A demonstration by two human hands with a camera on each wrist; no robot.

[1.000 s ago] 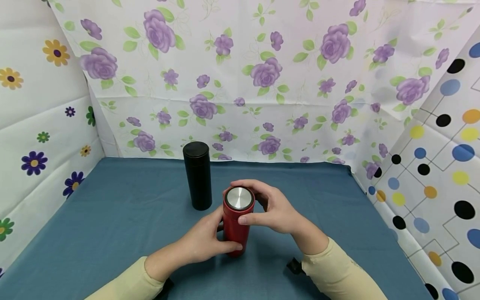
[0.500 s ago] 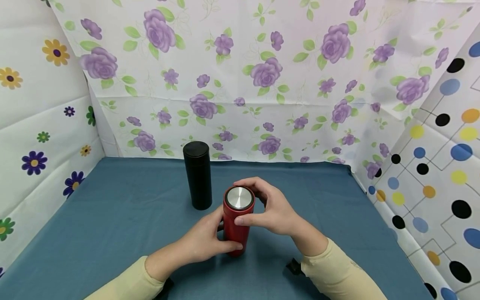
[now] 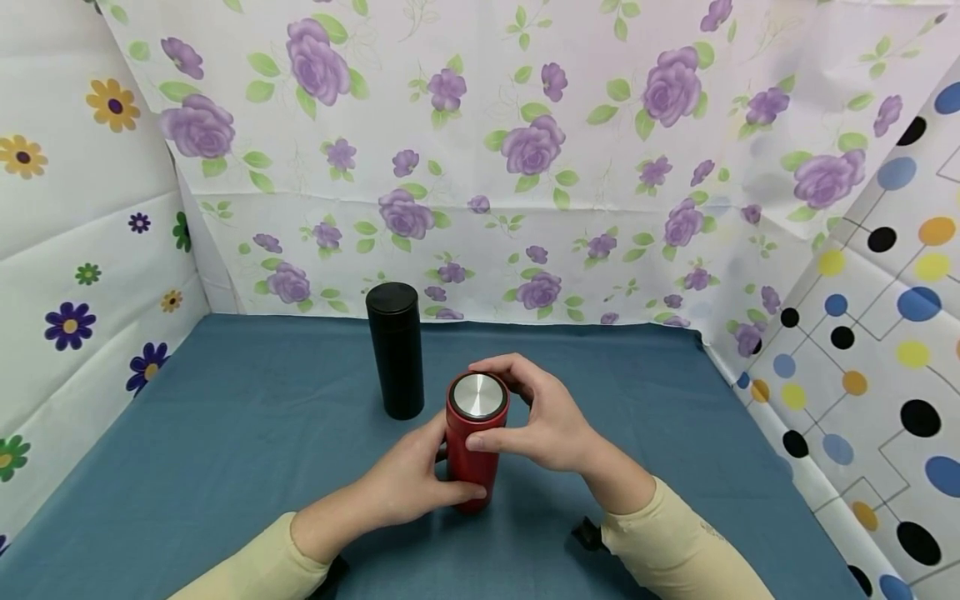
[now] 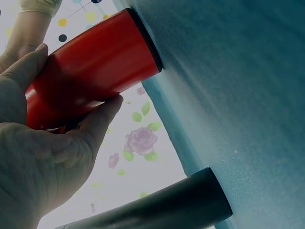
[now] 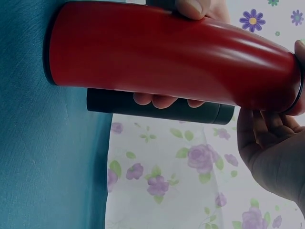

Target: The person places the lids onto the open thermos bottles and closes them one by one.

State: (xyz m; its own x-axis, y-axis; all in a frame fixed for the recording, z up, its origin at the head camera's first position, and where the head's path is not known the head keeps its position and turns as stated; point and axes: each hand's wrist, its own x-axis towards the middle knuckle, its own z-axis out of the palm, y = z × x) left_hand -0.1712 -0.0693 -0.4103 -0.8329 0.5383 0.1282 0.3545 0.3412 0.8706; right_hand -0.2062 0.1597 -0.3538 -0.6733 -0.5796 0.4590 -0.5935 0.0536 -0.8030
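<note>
A red thermos flask (image 3: 474,462) with a shiny silver disc (image 3: 478,395) on its top stands upright on the blue cloth. My left hand (image 3: 401,482) grips its body from the left, thumb across the lower front. Around the upper end, my right hand (image 3: 551,423) holds the flask with thumb in front and fingers behind. The right wrist view shows the right fingers (image 5: 269,131) curled at the top end, and the flask's dark base (image 5: 49,43) on the cloth. Behind and to the left stands a black flask (image 3: 395,358), untouched.
Blue cloth (image 3: 225,433) covers the table. A floral curtain (image 3: 480,167) closes off the back, with patterned sheets on the left (image 3: 90,250) and right (image 3: 870,350). A small black object (image 3: 588,533) shows beside the right cuff.
My right thumb has shifted slightly left across the upper front of the red thermos flask, and the right fingers moved a little around its top. The left hand and both flasks stay put.
</note>
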